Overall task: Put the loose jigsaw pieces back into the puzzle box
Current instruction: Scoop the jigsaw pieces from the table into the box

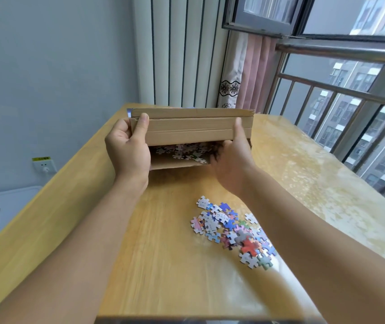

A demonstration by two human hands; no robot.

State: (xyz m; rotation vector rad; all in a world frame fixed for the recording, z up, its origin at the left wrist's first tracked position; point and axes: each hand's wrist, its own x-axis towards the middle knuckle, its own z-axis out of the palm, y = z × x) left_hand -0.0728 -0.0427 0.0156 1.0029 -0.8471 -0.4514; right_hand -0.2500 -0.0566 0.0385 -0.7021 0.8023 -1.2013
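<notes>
A brown cardboard puzzle box (190, 128) stands on the wooden table, its lid flap partly lowered, with jigsaw pieces (182, 152) showing inside through the gap. My left hand (129, 149) grips the box's left end, thumb across the flap's front. My right hand (232, 160) grips the right end, thumb up on the flap, fingers curled in at the opening. A heap of loose coloured jigsaw pieces (232, 230) lies on the table nearer to me, just left of my right forearm.
The wooden table (163, 253) reaches to a window with metal railings (341, 94) on the right and a pink curtain (254, 73) behind. A wall socket (44, 164) and a white object (2, 206) lie left of the table edge.
</notes>
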